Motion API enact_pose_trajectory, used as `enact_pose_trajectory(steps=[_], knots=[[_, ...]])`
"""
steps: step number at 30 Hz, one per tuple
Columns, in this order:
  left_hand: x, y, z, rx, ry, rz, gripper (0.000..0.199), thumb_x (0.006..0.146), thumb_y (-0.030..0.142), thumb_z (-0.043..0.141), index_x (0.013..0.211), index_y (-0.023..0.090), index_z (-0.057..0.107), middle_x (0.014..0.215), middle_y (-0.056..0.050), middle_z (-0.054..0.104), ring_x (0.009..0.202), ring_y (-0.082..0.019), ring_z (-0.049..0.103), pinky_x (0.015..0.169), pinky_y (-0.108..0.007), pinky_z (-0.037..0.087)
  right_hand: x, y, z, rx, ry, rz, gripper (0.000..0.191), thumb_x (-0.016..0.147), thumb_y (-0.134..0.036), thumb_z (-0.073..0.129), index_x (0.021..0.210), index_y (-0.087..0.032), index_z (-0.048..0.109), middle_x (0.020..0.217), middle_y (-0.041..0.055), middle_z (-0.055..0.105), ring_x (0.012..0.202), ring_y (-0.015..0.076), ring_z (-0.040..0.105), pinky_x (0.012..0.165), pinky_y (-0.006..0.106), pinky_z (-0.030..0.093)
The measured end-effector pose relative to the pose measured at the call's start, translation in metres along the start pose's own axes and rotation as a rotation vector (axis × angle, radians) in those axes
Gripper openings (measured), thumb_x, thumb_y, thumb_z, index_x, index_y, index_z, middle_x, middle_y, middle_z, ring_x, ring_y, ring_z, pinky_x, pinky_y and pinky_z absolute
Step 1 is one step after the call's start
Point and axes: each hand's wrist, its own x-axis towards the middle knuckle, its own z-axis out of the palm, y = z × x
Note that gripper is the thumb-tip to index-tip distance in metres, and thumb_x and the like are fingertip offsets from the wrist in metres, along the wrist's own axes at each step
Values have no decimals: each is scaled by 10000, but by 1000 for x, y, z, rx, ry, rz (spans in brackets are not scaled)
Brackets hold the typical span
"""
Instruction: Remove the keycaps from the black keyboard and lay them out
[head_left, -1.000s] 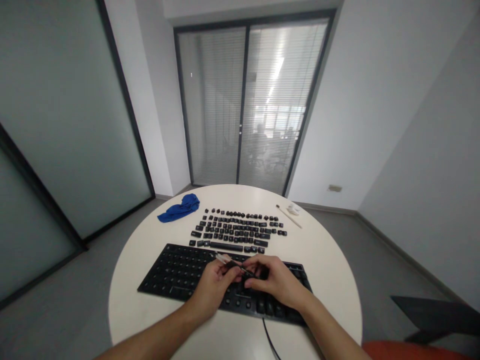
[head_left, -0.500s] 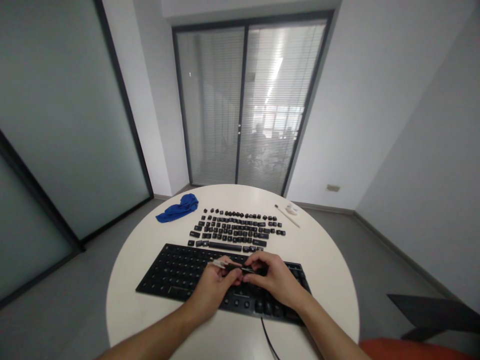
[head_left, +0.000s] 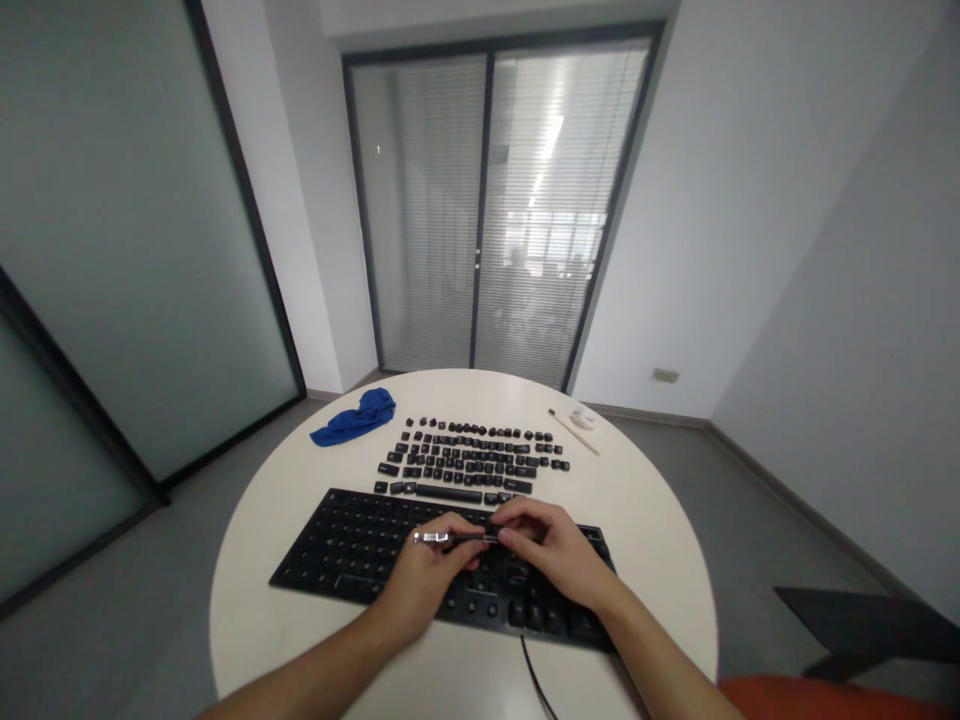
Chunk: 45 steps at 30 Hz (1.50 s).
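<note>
My left hand (head_left: pixel 431 565) is closed on a slim pen-like tool (head_left: pixel 431 538), whose shiny silver end sticks out to the left and whose darker part runs right between the fingers. My right hand (head_left: pixel 551 550) is curled with thumb and fingers pinched at the tool's right end; a small dark thing there is too hidden to name. Both hands are over a black keyboard (head_left: pixel 360 535), which lies tilted on the table. Much of its left side shows bare key posts, while key caps are still fitted at its lower right.
Several rows of loose black key caps (head_left: pixel 450 493) lie beyond the keyboard on the round white table (head_left: pixel 285 640). A blue cloth (head_left: pixel 356 418) is at the far left. A thin brush (head_left: pixel 574 432) and a crumpled white item (head_left: pixel 582 418) lie far right. A cable (head_left: pixel 534 675) runs toward me.
The tool has turned in my left hand, so its silver end now points nearly level to the left. My hands stay close together over the keyboard.
</note>
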Motion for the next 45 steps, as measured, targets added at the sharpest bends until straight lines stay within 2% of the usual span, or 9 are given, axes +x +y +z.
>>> enact_pose_trajectory(steps=[3,5,10,16,20,25,31,38,45], knots=[[-1,0,-2,73,-40,89,114,778,272,740,796,160,748,780,-40,677,718,-173,625,680,-274,509,1,3,-3,24,20,5,311,814,-460,711,958,-188,671,893,40,706,834,173,665,760,295,533],[-2,0,-3,90,-61,150,77,786,236,738,820,171,761,838,-55,697,795,-193,650,746,-291,507,3,4,-4,49,40,23,335,789,-465,734,963,-189,654,882,33,701,809,165,660,744,290,530],[-5,-3,-2,170,-129,237,67,794,184,748,840,207,791,885,-65,719,859,-205,667,803,-304,498,6,6,-6,78,105,53,373,778,-505,724,950,-181,658,815,23,689,753,161,648,703,289,536],[-9,0,0,265,-183,235,109,786,135,753,844,213,802,865,-65,727,852,-202,668,801,-299,488,13,15,-23,-65,359,91,424,772,-539,686,950,-154,691,813,52,721,727,192,667,729,343,553],[-8,3,0,285,-194,205,99,791,130,744,842,196,798,853,-69,727,853,-204,667,802,-300,483,16,16,-42,-153,491,155,376,762,-476,686,942,-147,721,902,100,746,827,255,704,793,389,548],[-8,3,-2,282,-208,210,96,796,130,738,845,193,791,844,-60,726,840,-195,665,789,-289,479,20,16,-55,-373,384,198,275,759,-318,689,975,-155,740,1037,114,744,881,263,703,848,395,522],[-9,2,-5,301,-193,183,113,776,99,741,832,188,784,842,-47,721,851,-190,661,806,-285,470,26,31,-63,-649,275,290,244,697,-203,703,935,-169,744,884,61,762,809,221,688,752,297,495],[-7,4,-6,322,-191,151,99,781,113,729,836,180,778,840,-47,719,844,-189,658,789,-282,469,32,38,-69,-635,252,372,226,660,-248,745,866,-155,757,762,56,755,717,218,680,676,287,478],[-7,5,-8,384,-185,115,78,786,134,708,823,174,764,831,-47,715,835,-188,654,768,-278,474,36,42,-72,-579,217,341,228,599,-207,766,817,-145,752,708,38,730,670,196,652,637,277,459]])
